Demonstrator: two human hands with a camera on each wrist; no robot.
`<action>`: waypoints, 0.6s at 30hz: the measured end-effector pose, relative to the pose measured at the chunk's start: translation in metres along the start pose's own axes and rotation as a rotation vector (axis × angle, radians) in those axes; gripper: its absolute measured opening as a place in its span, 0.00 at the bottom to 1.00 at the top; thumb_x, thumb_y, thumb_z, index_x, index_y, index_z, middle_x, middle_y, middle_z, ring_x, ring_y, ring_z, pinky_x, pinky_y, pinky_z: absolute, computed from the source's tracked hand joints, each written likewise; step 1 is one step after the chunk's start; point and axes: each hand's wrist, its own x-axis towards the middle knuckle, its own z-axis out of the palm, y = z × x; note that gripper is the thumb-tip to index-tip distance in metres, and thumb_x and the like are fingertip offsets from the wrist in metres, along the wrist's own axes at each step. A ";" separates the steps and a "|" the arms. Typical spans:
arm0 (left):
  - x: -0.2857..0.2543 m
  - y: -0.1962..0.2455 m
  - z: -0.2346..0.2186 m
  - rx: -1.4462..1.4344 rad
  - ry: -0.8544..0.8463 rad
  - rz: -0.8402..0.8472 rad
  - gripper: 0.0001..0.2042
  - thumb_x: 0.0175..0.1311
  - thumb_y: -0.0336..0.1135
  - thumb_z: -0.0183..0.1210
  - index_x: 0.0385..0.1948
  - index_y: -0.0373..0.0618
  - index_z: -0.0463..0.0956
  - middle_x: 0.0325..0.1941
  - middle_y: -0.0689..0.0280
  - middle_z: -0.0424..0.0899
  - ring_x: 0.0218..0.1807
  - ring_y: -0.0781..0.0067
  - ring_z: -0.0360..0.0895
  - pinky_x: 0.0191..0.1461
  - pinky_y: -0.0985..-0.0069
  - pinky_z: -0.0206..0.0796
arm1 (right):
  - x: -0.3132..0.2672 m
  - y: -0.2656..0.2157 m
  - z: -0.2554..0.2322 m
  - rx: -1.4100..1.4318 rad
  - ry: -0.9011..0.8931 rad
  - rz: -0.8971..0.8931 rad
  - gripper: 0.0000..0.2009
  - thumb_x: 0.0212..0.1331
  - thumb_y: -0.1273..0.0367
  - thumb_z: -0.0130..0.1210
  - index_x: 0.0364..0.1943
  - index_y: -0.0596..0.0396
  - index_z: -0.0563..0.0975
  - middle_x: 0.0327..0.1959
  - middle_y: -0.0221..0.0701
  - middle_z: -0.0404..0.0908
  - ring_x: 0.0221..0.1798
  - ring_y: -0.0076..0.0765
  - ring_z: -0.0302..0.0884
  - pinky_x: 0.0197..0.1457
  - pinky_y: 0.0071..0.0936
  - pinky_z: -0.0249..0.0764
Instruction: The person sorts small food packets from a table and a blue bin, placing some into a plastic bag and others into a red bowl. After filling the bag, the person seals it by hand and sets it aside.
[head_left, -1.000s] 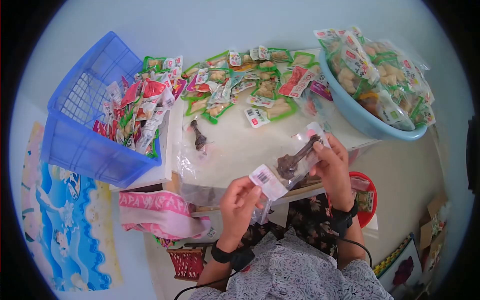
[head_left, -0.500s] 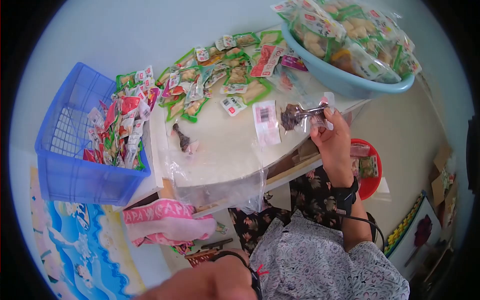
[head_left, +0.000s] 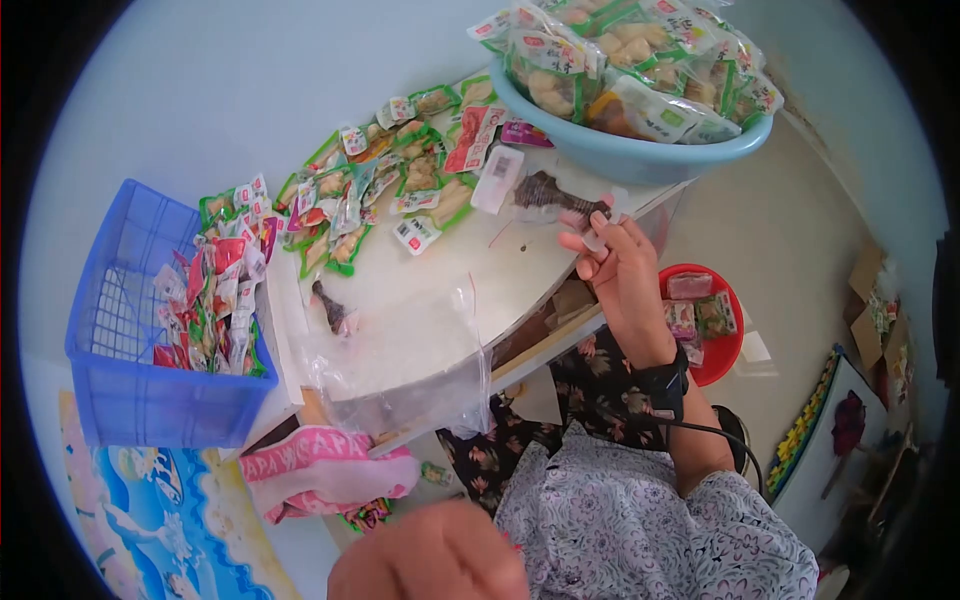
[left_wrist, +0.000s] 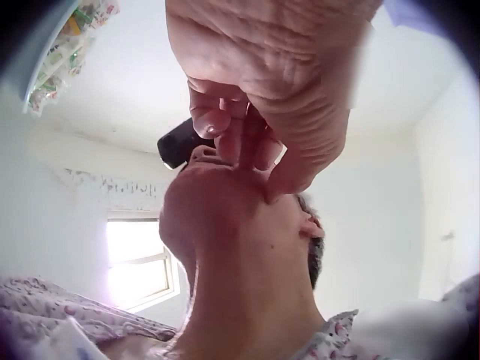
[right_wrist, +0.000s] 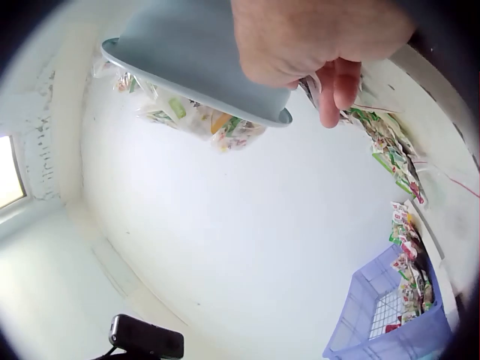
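Between thumb and fingers my right hand (head_left: 630, 290) pinches one end of a clear sealed pouch with a dark drumstick (head_left: 548, 193) inside. Its white barcode label (head_left: 497, 180) points away, over the table's right part. My left hand (head_left: 430, 555) is raised close to the camera at the bottom of the head view. In the left wrist view the fingers (left_wrist: 210, 124) are curled by the person's chin and mouth, and nothing shows in them. On the table (head_left: 400, 330), a second dark drumstick (head_left: 330, 308) lies beside a clear plastic bag (head_left: 410, 400).
Several green-edged snack packets (head_left: 420, 175) cover the table's back. A light-blue basin (head_left: 620, 155) heaped with packets stands at right, a blue basket (head_left: 160, 400) with packets at left. Below are a red basin (head_left: 712, 370) and a pink towel (head_left: 325, 470).
The left hand has let go of the pouch and risen toward the face. The right hand has carried the pouch away from the body, toward the light-blue basin. The head view has shifted.
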 end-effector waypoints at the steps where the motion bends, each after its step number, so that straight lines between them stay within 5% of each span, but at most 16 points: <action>1: -0.002 0.010 -0.016 0.061 -0.098 -0.099 0.05 0.66 0.27 0.63 0.31 0.43 0.76 0.36 0.61 0.81 0.26 0.66 0.75 0.26 0.65 0.67 | 0.000 0.000 0.004 -0.005 0.012 -0.011 0.13 0.74 0.69 0.55 0.55 0.59 0.71 0.51 0.45 0.86 0.47 0.39 0.90 0.32 0.22 0.77; 2: -0.007 0.013 -0.025 0.127 -0.189 -0.200 0.03 0.67 0.27 0.61 0.33 0.42 0.77 0.37 0.58 0.82 0.27 0.64 0.77 0.27 0.63 0.71 | -0.001 0.001 0.008 -0.011 0.021 -0.014 0.13 0.74 0.69 0.55 0.56 0.59 0.70 0.52 0.45 0.86 0.48 0.40 0.89 0.33 0.22 0.77; 6: -0.045 -0.014 -0.020 0.649 0.585 -0.321 0.04 0.65 0.23 0.64 0.35 0.37 0.76 0.31 0.63 0.80 0.30 0.72 0.78 0.34 0.74 0.72 | -0.003 0.001 0.013 -0.138 -0.012 -0.025 0.23 0.74 0.68 0.56 0.66 0.64 0.64 0.53 0.44 0.86 0.48 0.40 0.89 0.31 0.20 0.77; 10: -0.076 -0.002 -0.094 1.245 0.475 -0.657 0.07 0.66 0.25 0.65 0.43 0.38 0.78 0.38 0.63 0.81 0.36 0.74 0.79 0.39 0.77 0.72 | -0.008 -0.009 -0.004 -0.530 -0.045 -0.039 0.34 0.73 0.67 0.58 0.74 0.69 0.55 0.45 0.42 0.88 0.32 0.30 0.86 0.23 0.17 0.68; 14: -0.097 0.019 -0.148 1.695 0.485 -0.630 0.10 0.65 0.26 0.65 0.46 0.38 0.79 0.41 0.61 0.82 0.40 0.66 0.81 0.42 0.73 0.74 | -0.002 -0.010 -0.017 -0.718 0.015 -0.199 0.38 0.72 0.68 0.60 0.78 0.67 0.51 0.36 0.39 0.89 0.19 0.21 0.76 0.19 0.15 0.60; 15: -0.098 0.025 -0.157 1.761 0.467 -0.641 0.11 0.64 0.26 0.65 0.46 0.39 0.79 0.43 0.60 0.82 0.43 0.64 0.81 0.43 0.72 0.75 | 0.000 -0.006 -0.021 -0.714 0.033 -0.232 0.31 0.71 0.69 0.60 0.74 0.62 0.62 0.33 0.35 0.87 0.20 0.21 0.76 0.19 0.16 0.62; 18: -0.103 0.031 -0.160 1.860 0.384 -0.738 0.14 0.62 0.28 0.65 0.49 0.39 0.79 0.48 0.57 0.81 0.51 0.59 0.79 0.45 0.66 0.76 | 0.010 0.003 -0.030 -1.097 -0.067 -0.287 0.20 0.71 0.71 0.59 0.65 0.59 0.73 0.29 0.31 0.84 0.19 0.19 0.73 0.20 0.18 0.65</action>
